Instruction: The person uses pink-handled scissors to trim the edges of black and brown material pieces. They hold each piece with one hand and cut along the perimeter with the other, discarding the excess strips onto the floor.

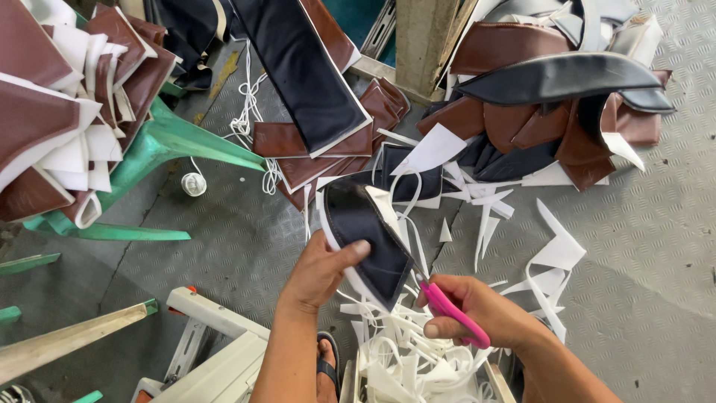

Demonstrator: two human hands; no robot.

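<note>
My left hand (317,272) grips a black leather-like piece (365,231) with a white foam edge, thumb on its face. My right hand (477,313) is closed around pink-handled scissors (455,313), whose blades meet the lower tip of the black piece. Below both hands lies a heap of white foam trimmings (395,358).
Brown and black cut pieces (552,97) are piled at the far right on the grey checker-plate floor (649,246). A green plastic chair (160,142) at left carries stacked brown pieces (60,104). White cord (250,104) and a spool (193,183) lie beside it. A white frame (216,351) stands near my foot.
</note>
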